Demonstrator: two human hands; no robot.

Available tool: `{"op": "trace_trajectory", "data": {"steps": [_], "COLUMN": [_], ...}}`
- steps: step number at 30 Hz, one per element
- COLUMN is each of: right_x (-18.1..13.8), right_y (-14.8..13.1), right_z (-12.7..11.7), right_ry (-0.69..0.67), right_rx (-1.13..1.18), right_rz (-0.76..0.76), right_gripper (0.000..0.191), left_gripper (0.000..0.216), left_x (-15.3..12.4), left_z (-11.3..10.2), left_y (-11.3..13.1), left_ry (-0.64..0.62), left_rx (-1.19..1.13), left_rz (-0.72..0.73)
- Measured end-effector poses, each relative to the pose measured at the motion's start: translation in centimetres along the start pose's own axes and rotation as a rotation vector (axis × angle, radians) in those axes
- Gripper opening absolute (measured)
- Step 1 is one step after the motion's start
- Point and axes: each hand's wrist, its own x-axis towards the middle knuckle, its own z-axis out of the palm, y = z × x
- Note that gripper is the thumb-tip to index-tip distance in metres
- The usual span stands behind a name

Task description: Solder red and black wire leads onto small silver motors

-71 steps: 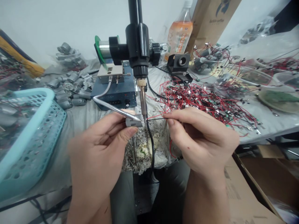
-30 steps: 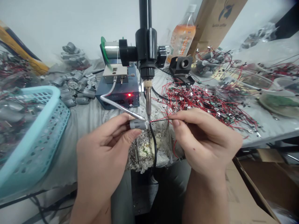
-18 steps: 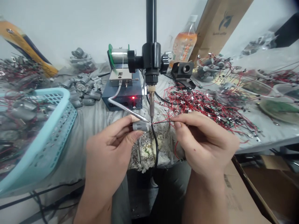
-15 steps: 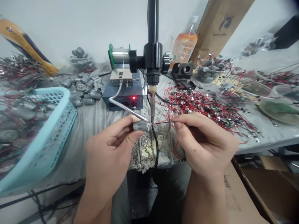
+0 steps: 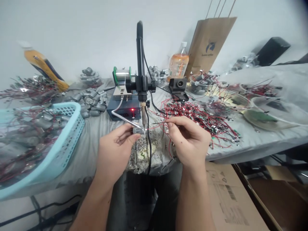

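Holding in the left hand [image 5: 115, 150], fingers and thumb closed firmly, one grey DC motor [image 5: 137, 130] just beside a soldering iron tip [image 5: 144, 125], plus one thin red wire [image 5: 156, 127] pinched tight in the right hand [image 5: 189, 141], wire end at the motor.

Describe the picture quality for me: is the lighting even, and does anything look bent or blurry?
In the head view, the light is soft and even with only faint shadows; the white wall looks pale and slightly washed out; the wide lens seems to bend the blue basket near the frame's edge; the left hand and right hand look large.
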Motion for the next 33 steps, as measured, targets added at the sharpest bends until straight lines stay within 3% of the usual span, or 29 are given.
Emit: {"op": "trace_trajectory", "data": {"steps": [5,26,33], "right_x": [-0.3,-0.8,-0.8], "right_y": [0.1,-0.6,-0.6], "right_z": [0.0,-0.2,-0.1], "right_ry": [-0.008,-0.029,0.026], "right_rx": [-0.017,-0.119,-0.106], "right_rz": [0.015,-0.025,-0.077], "right_gripper": [0.018,0.022,0.025], "left_gripper": [0.029,0.025,0.029], "left_x": [-0.3,-1.5,-1.5], "left_z": [-0.2,-1.2,-1.2], "left_y": [-0.6,-0.1,0.4], "left_ry": [0.019,0.010,0.001], "left_rx": [-0.017,0.072,0.076], "left_rz": [0.018,0.066,0.079]}}
